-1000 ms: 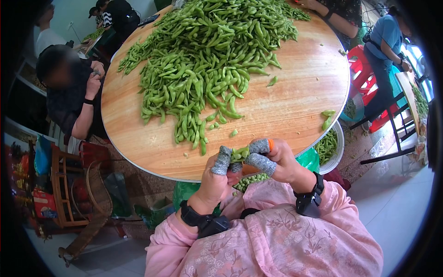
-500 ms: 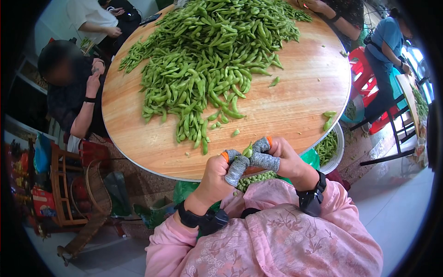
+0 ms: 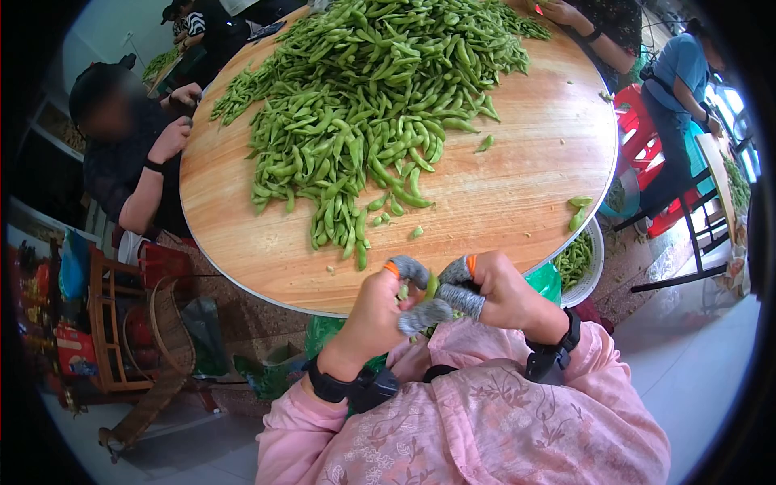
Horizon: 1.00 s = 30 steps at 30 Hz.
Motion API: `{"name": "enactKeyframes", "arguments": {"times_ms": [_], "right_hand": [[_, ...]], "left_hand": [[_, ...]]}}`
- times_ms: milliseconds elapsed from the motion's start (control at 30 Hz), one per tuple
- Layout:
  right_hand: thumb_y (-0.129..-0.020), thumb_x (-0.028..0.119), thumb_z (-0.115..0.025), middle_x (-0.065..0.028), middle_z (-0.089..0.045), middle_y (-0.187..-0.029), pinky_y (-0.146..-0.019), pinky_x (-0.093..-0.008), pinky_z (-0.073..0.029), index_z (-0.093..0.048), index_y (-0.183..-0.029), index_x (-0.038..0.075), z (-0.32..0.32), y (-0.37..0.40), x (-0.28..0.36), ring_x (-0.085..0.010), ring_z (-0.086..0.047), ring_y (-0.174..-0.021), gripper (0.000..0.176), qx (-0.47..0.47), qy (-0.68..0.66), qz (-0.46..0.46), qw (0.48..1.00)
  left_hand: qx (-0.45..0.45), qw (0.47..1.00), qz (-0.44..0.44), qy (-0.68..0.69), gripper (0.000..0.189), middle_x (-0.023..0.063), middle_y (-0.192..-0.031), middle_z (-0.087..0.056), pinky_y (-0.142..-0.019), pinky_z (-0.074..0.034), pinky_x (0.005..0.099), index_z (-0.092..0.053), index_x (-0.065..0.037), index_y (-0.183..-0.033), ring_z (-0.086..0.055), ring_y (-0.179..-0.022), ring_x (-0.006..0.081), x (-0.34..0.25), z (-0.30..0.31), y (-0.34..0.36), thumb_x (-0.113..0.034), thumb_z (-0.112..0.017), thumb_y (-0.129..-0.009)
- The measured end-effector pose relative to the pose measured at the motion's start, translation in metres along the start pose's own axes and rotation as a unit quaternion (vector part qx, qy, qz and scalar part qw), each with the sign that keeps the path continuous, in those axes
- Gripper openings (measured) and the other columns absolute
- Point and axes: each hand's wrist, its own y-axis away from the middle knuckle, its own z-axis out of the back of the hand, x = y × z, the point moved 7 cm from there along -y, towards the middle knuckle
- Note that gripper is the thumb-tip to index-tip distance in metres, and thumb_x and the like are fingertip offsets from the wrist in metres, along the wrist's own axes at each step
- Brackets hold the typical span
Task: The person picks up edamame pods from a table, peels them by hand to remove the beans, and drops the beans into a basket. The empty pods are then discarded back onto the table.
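Note:
My left hand point(image 3: 392, 299) and my right hand point(image 3: 493, 293) meet just off the near edge of the round wooden table point(image 3: 477, 206). Grey covers wrap the thumbs and forefingers of both. A green bean pod point(image 3: 432, 286) stands between the fingertips; my right fingers pinch it. Curled fingers of my left hand are around something green, which looks like pods or beans. Beyond my hands, a large heap of green pods point(image 3: 380, 89) covers the back and middle of the table.
A white basket of pods point(image 3: 584, 260) sits beside the table at right. One person point(image 3: 121, 153) sits at left, another person's arm point(image 3: 602, 40) is at the top right. Red stools point(image 3: 638, 129) and a wooden chair point(image 3: 113, 323) stand around.
My hands have shifted slightly and the left fingers have opened a little, with the pod now more upright. At left, the person's hands have moved apart and toward the table edge.

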Motion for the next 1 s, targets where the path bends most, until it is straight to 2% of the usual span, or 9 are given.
{"name": "enactKeyframes", "arguments": {"times_ms": [167,333,467,567,633,767,800,833,1000], "right_hand": [[-0.075,0.005,-0.057,-0.0083,-0.055,-0.061,-0.052,-0.0259,-0.040,-0.058,-0.076,-0.002,-0.004,-0.001,0.001,-0.0086,-0.047,-0.058,0.008,0.056,-0.035,0.061,0.996],[-0.072,0.002,-0.058,-0.0136,-0.053,-0.062,-0.053,-0.0272,-0.041,-0.059,-0.079,-0.002,-0.007,0.004,-0.009,-0.0077,-0.047,-0.060,0.008,0.071,-0.146,0.006,0.987],[-0.070,-0.001,-0.056,-0.0138,-0.055,-0.062,-0.053,-0.0284,-0.041,-0.059,-0.079,-0.001,0.000,0.008,-0.002,-0.0106,-0.048,-0.057,0.009,0.068,-0.021,0.018,0.997],[-0.067,-0.002,-0.055,-0.0168,-0.056,-0.065,-0.054,-0.0309,-0.042,-0.060,-0.079,-0.001,0.028,0.019,-0.004,-0.0217,-0.053,-0.056,0.013,-0.025,0.111,-0.002,0.994],[-0.067,0.000,-0.055,-0.0192,-0.056,-0.067,-0.054,-0.0329,-0.042,-0.060,-0.082,-0.001,0.066,0.037,-0.006,-0.0271,-0.056,-0.059,0.015,-0.089,0.182,-0.049,0.978],[-0.071,0.005,-0.058,-0.0222,-0.057,-0.072,-0.058,-0.0331,-0.044,-0.060,-0.087,-0.002,0.150,0.079,-0.005,-0.0290,-0.060,-0.067,0.018,-0.268,0.391,-0.144,0.869],[-0.072,0.007,-0.059,-0.0229,-0.058,-0.074,-0.059,-0.0323,-0.045,-0.060,-0.088,-0.003,0.163,0.089,-0.005,-0.0290,-0.060,-0.068,0.019,-0.298,0.427,-0.190,0.832],[-0.073,0.007,-0.059,-0.0228,-0.058,-0.076,-0.061,-0.0315,-0.045,-0.059,-0.091,-0.003,0.164,0.094,0.002,-0.0281,-0.060,-0.069,0.021,-0.323,0.458,-0.114,0.820],[-0.074,0.004,-0.058,-0.0200,-0.060,-0.079,-0.063,-0.0313,-0.046,-0.060,-0.093,-0.002,0.143,0.075,-0.006,-0.0248,-0.061,-0.070,0.020,-0.342,0.324,-0.077,0.879]], "left_hand": [[0.039,0.999,0.009,-0.016,0.016,-0.0022,-0.073,-0.051,-0.059,-0.037,0.0192,-0.053,-0.002,-0.082,-0.045,-0.066,0.0050,0.006,-0.003,-0.004,-0.008,-0.065,-0.073],[0.067,0.996,0.023,0.059,0.012,0.0004,-0.078,-0.053,-0.065,-0.041,0.0206,-0.053,0.001,-0.090,-0.050,-0.072,0.0070,0.010,-0.009,0.003,-0.001,-0.055,-0.079],[0.043,0.999,0.020,0.015,0.012,0.0008,-0.080,-0.053,-0.065,-0.042,0.0207,-0.052,0.001,-0.092,-0.050,-0.073,0.0068,0.016,-0.013,0.005,0.001,-0.050,-0.080],[0.034,0.997,0.013,-0.062,0.013,0.0017,-0.083,-0.053,-0.066,-0.042,0.0207,-0.052,0.002,-0.094,-0.050,-0.076,0.0070,0.013,-0.016,0.002,0.001,-0.049,-0.081],[-0.047,0.992,-0.023,-0.114,0.016,0.0029,-0.081,-0.053,-0.064,-0.043,0.0215,-0.052,0.002,-0.096,-0.050,-0.074,0.0058,0.014,-0.006,0.000,0.001,-0.050,-0.080],[-0.122,0.961,-0.067,-0.238,0.022,0.0085,-0.081,-0.053,-0.063,-0.044,0.0260,-0.052,0.003,-0.098,-0.053,-0.072,0.0132,0.005,0.030,-0.021,0.005,-0.049,-0.076],[-0.148,0.919,-0.092,-0.354,0.026,0.0122,-0.083,-0.052,-0.065,-0.044,0.0297,-0.051,0.004,-0.099,-0.053,-0.074,0.0196,-0.004,0.039,-0.027,0.005,-0.048,-0.073],[-0.170,0.862,-0.115,-0.464,0.029,0.0159,-0.085,-0.052,-0.066,-0.044,0.0334,-0.051,0.004,-0.099,-0.054,-0.075,0.0260,-0.012,0.044,-0.033,0.006,-0.048,-0.070],[-0.110,0.815,-0.071,-0.564,0.030,0.0193,-0.089,-0.049,-0.070,-0.042,0.0388,-0.052,0.003,-0.097,-0.051,-0.081,0.0339,0.002,0.042,-0.056,0.001,-0.051,-0.067]]}}
